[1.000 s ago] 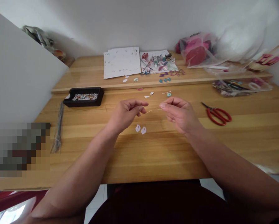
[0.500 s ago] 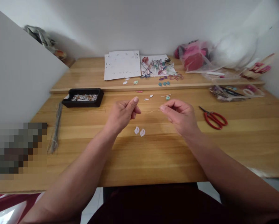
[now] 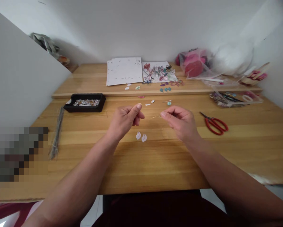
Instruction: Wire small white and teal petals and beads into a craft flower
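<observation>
My left hand (image 3: 126, 120) and my right hand (image 3: 180, 121) hover above the wooden table (image 3: 155, 151), a short gap between them. Both are closed in a pinch. A very thin pale wire (image 3: 154, 117) runs between their fingertips, held at one end by each hand. Just below the hands, two small white petal-shaped pieces (image 3: 141, 136) lie side by side on the table.
Red-handled scissors (image 3: 214, 123) lie to the right. A black tray of beads (image 3: 85, 102) and a bundle of thin wires (image 3: 56, 134) sit at the left. White sheets (image 3: 123, 71), small coloured flower pieces (image 3: 159, 72), a pink bag (image 3: 195, 63) and a clear box (image 3: 236, 97) line the raised back shelf.
Left thumb has lifted and the left hand has curled tighter. Both hands stay in place with the wire between them; the view has tilted slightly.
</observation>
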